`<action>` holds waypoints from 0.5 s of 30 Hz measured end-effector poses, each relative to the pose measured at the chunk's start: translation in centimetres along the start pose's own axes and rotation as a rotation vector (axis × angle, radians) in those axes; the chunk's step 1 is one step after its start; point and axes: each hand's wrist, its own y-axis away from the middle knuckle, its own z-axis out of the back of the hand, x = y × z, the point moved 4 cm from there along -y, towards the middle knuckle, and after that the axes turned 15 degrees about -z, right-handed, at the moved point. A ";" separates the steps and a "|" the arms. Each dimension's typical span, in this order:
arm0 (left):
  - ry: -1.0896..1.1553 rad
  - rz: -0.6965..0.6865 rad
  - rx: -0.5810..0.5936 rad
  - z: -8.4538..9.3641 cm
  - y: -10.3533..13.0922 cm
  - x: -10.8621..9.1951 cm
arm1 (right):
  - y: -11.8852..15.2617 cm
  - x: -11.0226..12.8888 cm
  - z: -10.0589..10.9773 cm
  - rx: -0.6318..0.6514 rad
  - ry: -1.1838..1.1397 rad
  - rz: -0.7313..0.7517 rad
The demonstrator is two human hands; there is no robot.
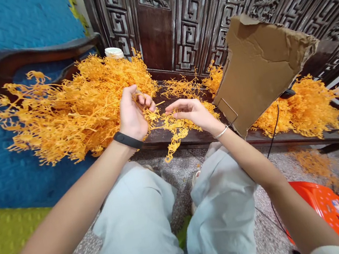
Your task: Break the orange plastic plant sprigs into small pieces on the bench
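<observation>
Left hand: the left hand (132, 115) sits just left of the frame's middle, fingers curled shut around the stems of a big orange bunch (70, 112) of plastic sprigs that fans out toward 9 o'clock.
Left wrist: a black band (127, 140) circles it.
Right hand: the right hand (192, 112) lies at 3 o'clock of the left one, near it but not touching; its fingers are pinched on a small orange sprig (173, 132), whose tip hangs down toward 6 o'clock past the counter edge.
Right wrist: a thin silver bracelet (221, 133) rests on it.
Counter: a dark wooden counter (190, 138) runs under both hands, with carved dark panels rising behind it at 12 o'clock.
Loose sprigs: a scatter (182, 87) lies on the counter at 12 o'clock of the right hand; a larger heap (308, 109) lies at 3 o'clock.
Cardboard: a torn brown sheet (260, 69) stands tilted between the right hand and that heap.
Cable: a black cable (274, 136) drops from behind the cardboard to the floor.
Cup: a white lid (113, 52) peeks over the big bunch at 12 o'clock.
Floor: a speckled floor (177, 173) shows between the knees.
Stool: an orange plastic stool (330, 208) stands at 5 o'clock.
</observation>
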 end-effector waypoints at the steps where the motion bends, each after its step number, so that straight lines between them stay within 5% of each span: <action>1: 0.004 -0.004 -0.005 0.1 -0.1 0.1 | -0.2 -0.2 0.3 -0.031 0.000 -0.003; 8: 0.023 0.058 -0.016 -0.5 0.1 0.9 | -2.1 -1.5 2.8 -0.272 0.035 0.044; 15: -0.012 0.070 -0.087 -1.9 0.7 1.9 | -3.7 -2.1 4.0 -0.373 0.024 0.116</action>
